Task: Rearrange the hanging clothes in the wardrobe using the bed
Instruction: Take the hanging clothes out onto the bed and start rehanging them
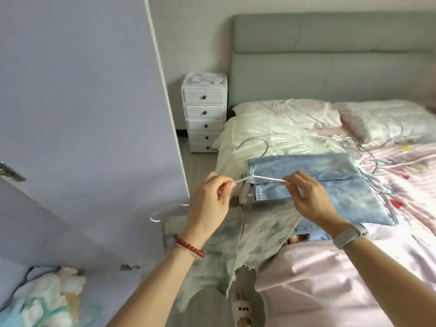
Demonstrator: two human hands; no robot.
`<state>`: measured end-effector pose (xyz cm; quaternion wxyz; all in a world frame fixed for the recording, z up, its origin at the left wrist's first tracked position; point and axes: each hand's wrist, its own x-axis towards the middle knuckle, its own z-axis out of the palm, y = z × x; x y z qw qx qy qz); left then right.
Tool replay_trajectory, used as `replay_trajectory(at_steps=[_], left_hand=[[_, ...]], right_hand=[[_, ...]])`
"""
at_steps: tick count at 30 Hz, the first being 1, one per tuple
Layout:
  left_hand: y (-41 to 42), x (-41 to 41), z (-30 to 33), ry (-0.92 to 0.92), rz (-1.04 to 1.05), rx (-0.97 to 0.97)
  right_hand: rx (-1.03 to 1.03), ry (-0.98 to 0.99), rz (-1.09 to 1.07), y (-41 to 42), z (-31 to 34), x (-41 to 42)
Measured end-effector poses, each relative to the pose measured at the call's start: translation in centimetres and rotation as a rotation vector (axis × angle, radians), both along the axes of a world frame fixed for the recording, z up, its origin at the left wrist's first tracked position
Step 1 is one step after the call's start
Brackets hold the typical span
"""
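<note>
left hand (208, 199): raised over bed (330, 267) edge, fingers pinching white hanger (259, 178) end | right hand (309, 197): palm down, pinching hanger's other arm | light-blue jeans (330, 185): on hanger, lying on bed

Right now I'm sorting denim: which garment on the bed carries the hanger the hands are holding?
The light blue jeans. The hanger sits at their waistband, pinched by the left hand and right hand; the grey jeans below hang off the bed edge.
</note>
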<state>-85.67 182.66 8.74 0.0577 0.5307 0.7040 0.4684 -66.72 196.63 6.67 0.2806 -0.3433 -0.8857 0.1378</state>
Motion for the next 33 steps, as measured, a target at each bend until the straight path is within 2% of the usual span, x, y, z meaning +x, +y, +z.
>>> replay_trajectory(at_steps=[6,9,14,16,20,24,26,29,33], left_hand=[[12.1,6.2,1.2,0.16,-0.173,0.012],[19.5,8.0,2.2,0.263,-0.253,0.009],[28.3,9.0,2.6,0.299,-0.137,0.004],[30.7,9.6,3.0,0.282,-0.111,0.003],[35.6,12.0,5.0,0.289,-0.094,0.067],[41.6,16.2,6.3,0.265,-0.146,0.095],[43.8,18.6,4.8,0.238,-0.26,-0.016],[46.1,21.8,0.3,0.204,-0.358,-0.318],[48.3,25.3,-6.4,0.317,-0.446,-0.699]], right_hand=[[-0.041,0.064,-0.07,4.6,0.8,6.1],[-0.127,0.171,-0.154,9.7,1.4,7.1],[-0.472,0.462,-0.078,17.7,2.7,6.9],[-0.535,0.535,-0.083,20.4,3.3,6.5],[-0.506,0.693,-0.178,25.1,4.7,7.7],[-0.485,0.799,-0.412,30.4,4.6,11.8],[-0.508,0.849,-0.565,32.9,2.8,15.2],[-0.502,0.836,-0.773,36.4,-0.3,20.8],[-0.501,0.829,-0.994,41.3,-3.9,27.9]])
